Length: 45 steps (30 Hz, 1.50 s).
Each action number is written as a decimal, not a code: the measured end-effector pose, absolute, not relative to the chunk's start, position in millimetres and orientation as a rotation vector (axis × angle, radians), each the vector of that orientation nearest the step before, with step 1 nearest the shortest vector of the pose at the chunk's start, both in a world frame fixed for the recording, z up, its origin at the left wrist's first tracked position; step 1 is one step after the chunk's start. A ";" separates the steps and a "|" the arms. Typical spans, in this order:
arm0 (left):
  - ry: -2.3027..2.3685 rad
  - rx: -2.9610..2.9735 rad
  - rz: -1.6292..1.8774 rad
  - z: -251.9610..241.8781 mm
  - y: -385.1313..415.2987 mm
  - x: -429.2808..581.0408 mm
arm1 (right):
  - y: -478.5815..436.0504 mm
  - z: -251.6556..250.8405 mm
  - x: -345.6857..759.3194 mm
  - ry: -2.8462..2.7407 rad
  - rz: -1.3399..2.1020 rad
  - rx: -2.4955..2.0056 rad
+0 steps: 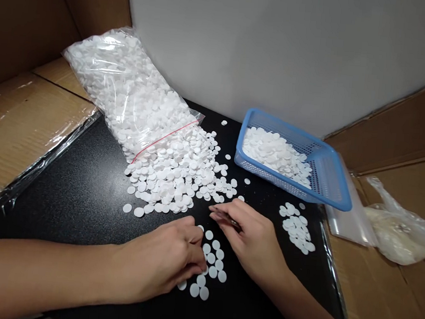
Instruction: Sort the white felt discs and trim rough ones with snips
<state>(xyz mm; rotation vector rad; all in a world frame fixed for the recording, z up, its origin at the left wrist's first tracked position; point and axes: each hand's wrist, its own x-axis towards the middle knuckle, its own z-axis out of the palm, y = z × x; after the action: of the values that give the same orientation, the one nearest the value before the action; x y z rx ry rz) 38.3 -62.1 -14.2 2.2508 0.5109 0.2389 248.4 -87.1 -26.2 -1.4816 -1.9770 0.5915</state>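
My left hand [168, 253] is closed, its fingers curled down over a small group of flat white discs [211, 258] on the black tabletop. Whatever its fingertips may pinch is hidden. Just to the right, my right hand [252, 233] grips a slim dark tool [231, 220] between thumb and fingers; most of it is covered, so its exact kind does not show. Beyond both hands lies a loose heap of white discs [173, 176], spilling from the mouth of a clear zip bag [126, 81] with a red seal line.
A blue plastic basket [292, 185] at the back right holds many white discs. A separate patch of discs [297, 228] lies right of my right hand. Farther right are a clear plastic bag [403, 233] and cardboard [401, 303]. A pale wall [283, 51] stands behind the black table [63, 185].
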 end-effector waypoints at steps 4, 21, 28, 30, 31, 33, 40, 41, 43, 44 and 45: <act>0.543 2.280 0.293 -14.7 -56.7 37.6 | -86.1 -31.4 242.0 -2.004 0.805 -1.454; 0.979 2.605 0.012 -1.7 -6.8 25.0 | -56.7 -25.3 221.9 -2.120 0.822 -1.403; 0.817 2.724 0.343 -24.4 -3.7 32.3 | -67.1 -32.8 240.3 -2.068 0.722 -1.382; 0.766 2.730 0.381 -30.8 -4.0 37.2 | -74.0 -34.1 245.3 -2.017 0.694 -1.417; 0.749 2.730 0.384 -32.6 -3.9 39.0 | -75.8 -34.6 246.1 -1.997 0.679 -1.432; 0.716 2.726 0.387 -33.0 -2.5 40.1 | -75.2 -35.2 244.4 -1.991 0.656 -1.447; 0.490 2.776 0.423 -29.3 16.9 28.4 | -64.4 -34.6 237.6 -2.122 0.589 -1.460; 0.494 2.791 0.428 -30.1 19.9 28.1 | -66.8 -34.8 239.1 -2.105 0.600 -1.445; 0.511 2.805 0.436 -31.2 23.8 28.9 | -74.6 -35.8 242.7 -2.065 0.625 -1.403; 0.519 2.810 0.439 -31.2 24.5 29.6 | -79.1 -36.5 244.4 -2.046 0.635 -1.382; 0.526 2.815 0.442 -30.6 24.3 30.3 | -83.3 -37.3 245.9 -2.030 0.641 -1.365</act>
<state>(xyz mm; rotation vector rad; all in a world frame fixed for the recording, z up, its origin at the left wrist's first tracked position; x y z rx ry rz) 30.3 24.3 -30.6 2.8146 0.5257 0.4420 245.9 -83.3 -37.3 -1.3646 -2.0295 0.6414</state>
